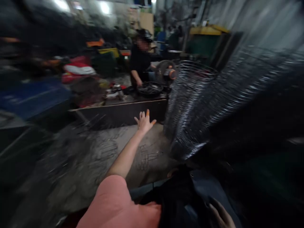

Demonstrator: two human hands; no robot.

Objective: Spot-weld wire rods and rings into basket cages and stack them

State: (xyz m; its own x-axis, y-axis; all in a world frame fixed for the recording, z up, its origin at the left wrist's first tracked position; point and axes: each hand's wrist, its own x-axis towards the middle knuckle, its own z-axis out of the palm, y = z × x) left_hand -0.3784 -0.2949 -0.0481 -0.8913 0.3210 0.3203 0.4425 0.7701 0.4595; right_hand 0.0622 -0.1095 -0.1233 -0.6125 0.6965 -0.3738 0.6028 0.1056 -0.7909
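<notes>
My left hand (143,123) reaches forward with its fingers spread and nothing in it. Orange coverings wrap the tips of its thumb and index finger. Beneath and around that arm, thin bent wire pieces (148,155) lie on a pale surface (128,134). To its right stands a tall stack of shiny metal wire rings (187,104), apart from the hand. My right hand (220,213) shows only partly at the bottom edge. Its fingers lie stretched out over a dark apron (209,190) on my lap, and no held thing is visible.
A dark board (114,114) stands just past my left hand. Behind it a co-worker in black (140,63) has a hand at a round black tray (150,91). A fan (166,72) is alongside. Blue boxes (33,95) are at left, blurred.
</notes>
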